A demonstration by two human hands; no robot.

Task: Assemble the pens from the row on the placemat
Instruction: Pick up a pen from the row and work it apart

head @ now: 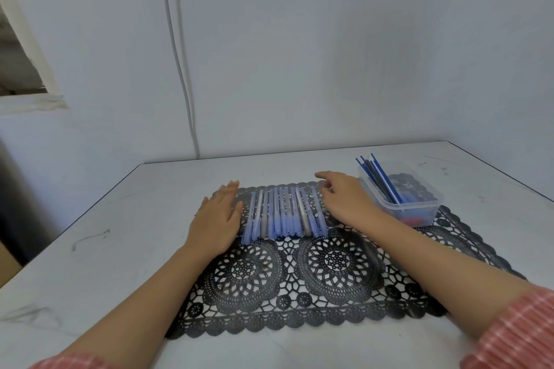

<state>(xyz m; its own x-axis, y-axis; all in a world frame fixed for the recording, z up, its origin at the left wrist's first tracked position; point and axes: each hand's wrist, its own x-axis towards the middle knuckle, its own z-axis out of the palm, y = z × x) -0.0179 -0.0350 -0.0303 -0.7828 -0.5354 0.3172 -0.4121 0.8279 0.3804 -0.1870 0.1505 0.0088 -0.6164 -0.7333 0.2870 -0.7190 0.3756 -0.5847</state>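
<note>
A row of slim blue and grey plastic pens (284, 213) lies side by side on the far half of a black, lace-patterned placemat (299, 278) with scalloped edges. Their long axes run away from the person, with the bluer ends nearest. The left hand (217, 219) lies flat, fingers straight, against the row's left end. The right hand (344, 198) sits at the right end with its fingers relaxed, gripping nothing. Thin refills (380, 180) lean in a clear plastic box (419, 207) on the mat's right corner. The mat lies on a smooth white table (120, 234).

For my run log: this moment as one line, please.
left hand open, left of pen row | right hand open, at row's right edge | no pen lifted | refills leaning in tub
</note>
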